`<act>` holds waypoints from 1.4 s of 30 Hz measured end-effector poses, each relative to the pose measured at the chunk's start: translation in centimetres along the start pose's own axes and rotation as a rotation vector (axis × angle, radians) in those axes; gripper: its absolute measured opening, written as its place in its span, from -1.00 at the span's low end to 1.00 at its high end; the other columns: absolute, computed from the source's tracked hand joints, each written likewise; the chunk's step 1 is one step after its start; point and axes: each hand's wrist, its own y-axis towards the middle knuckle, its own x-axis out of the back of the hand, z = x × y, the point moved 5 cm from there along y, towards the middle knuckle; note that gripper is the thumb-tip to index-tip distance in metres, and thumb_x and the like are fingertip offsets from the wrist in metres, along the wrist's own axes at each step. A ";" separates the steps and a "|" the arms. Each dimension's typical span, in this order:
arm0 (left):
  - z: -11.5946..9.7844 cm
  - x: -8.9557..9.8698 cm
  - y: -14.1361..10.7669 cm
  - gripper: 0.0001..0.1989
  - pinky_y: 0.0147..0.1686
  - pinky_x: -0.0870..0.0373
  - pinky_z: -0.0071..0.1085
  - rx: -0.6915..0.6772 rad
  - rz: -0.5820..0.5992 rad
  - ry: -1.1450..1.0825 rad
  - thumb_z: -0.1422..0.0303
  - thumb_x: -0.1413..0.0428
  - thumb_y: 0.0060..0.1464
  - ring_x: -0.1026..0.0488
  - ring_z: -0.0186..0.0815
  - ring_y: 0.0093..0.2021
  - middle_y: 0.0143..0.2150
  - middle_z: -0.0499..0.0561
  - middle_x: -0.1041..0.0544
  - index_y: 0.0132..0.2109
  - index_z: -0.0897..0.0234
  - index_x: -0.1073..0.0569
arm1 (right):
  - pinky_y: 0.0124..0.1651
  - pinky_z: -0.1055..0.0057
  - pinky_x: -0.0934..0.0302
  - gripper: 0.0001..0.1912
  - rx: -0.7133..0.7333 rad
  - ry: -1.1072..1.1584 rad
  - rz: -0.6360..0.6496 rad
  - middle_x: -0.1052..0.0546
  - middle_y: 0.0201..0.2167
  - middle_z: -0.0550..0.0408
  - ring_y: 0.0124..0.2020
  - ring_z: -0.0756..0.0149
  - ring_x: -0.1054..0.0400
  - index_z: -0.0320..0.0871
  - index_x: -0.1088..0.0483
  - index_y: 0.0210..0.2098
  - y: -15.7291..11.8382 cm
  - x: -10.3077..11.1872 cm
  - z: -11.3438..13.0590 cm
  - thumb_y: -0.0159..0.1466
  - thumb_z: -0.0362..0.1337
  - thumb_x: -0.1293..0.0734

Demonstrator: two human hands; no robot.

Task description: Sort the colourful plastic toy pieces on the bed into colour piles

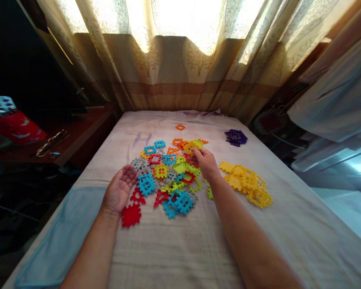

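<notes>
One yellow piece (188, 149) juts leftward from the right hand (207, 163), long axis unclear.

A home: patterned curtains (174, 68), a spread bedsheet (168, 253) and, blurred at right, probably hanging clothes (339, 92).

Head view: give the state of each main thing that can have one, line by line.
Left hand, open, palm showing
Right hand, pinching a yellow toothed plastic piece
Multicoloured toothed plastic pieces, scattered, overlapping
Yellow toothed plastic heap, loosely piled
Purple toothed plastic heap, bunched together
Beige patterned fabric curtain, drawn, backlit
Pale fabric sheet, spread, wrinkled
</notes>
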 end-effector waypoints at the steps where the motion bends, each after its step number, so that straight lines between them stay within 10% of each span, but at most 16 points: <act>1: 0.0 0.0 0.0 -0.82 -0.08 -0.51 -0.35 -0.002 0.004 0.002 0.37 -0.08 0.16 -0.57 -0.30 -0.14 -0.21 0.03 -0.63 -0.20 0.28 -0.56 | -0.49 0.58 -0.33 -0.74 0.032 -0.027 0.006 -0.48 -0.58 0.23 -0.54 0.43 -0.46 -0.14 -0.37 -0.40 -0.3 0.5 0.0 0.15 -0.09 -0.41; 9: 0.1 0.1 0.3 -0.83 -0.03 -0.49 -0.34 -0.023 0.024 0.039 0.36 -0.09 0.14 -0.56 -0.31 -0.12 -0.20 0.02 -0.63 -0.20 0.26 -0.57 | -0.36 0.38 -0.30 -0.60 0.333 -0.638 -0.290 -0.59 -0.44 0.05 -0.41 0.24 -0.45 -0.19 -0.59 -0.25 -1.4 11.1 3.2 0.11 -0.02 -0.33; 13: 0.0 0.0 0.3 -0.83 0.01 -0.48 -0.31 -0.045 0.034 0.075 0.34 -0.11 0.12 -0.56 -0.29 -0.10 -0.19 0.02 -0.63 -0.20 0.26 -0.57 | -0.29 0.30 -0.30 -0.67 0.241 -1.024 -0.526 -0.63 -0.36 0.00 -0.38 0.19 -0.44 -0.12 -0.64 -0.24 -1.0 17.3 3.8 0.08 -0.22 -0.30; 18: -0.1 0.1 0.4 -0.83 0.02 -0.47 -0.30 -0.067 0.041 0.119 0.31 -0.12 0.12 -0.55 -0.30 -0.08 -0.16 0.02 -0.63 -0.20 0.23 -0.56 | -0.18 0.29 -0.33 -0.65 0.110 -1.208 -0.570 -0.65 -0.27 0.01 -0.30 0.18 -0.47 -0.06 -0.65 -0.22 -0.3 19.4 2.5 0.08 -0.31 -0.28; 30: 0.0 0.2 0.4 -0.83 0.02 -0.48 -0.30 -0.072 0.051 0.106 0.32 -0.13 0.11 -0.56 -0.28 -0.08 -0.17 0.04 -0.63 -0.18 0.25 -0.56 | 0.02 0.14 -0.27 -0.50 0.023 -1.287 -0.494 -0.59 -0.07 -0.09 -0.03 0.04 -0.43 -0.04 -0.61 -0.10 -0.6 18.1 2.5 0.04 -0.50 -0.25; 42: 0.1 0.1 0.2 -0.83 0.03 -0.47 -0.26 -0.052 0.071 0.046 0.31 -0.16 0.10 -0.57 -0.27 -0.09 -0.15 0.05 -0.63 -0.17 0.26 -0.56 | 0.10 0.20 -0.20 -0.65 0.541 -1.292 0.030 -0.59 -0.06 -0.07 -0.02 0.09 -0.39 -0.12 -0.58 -0.09 -4.2 2.1 3.4 0.26 -0.38 -0.21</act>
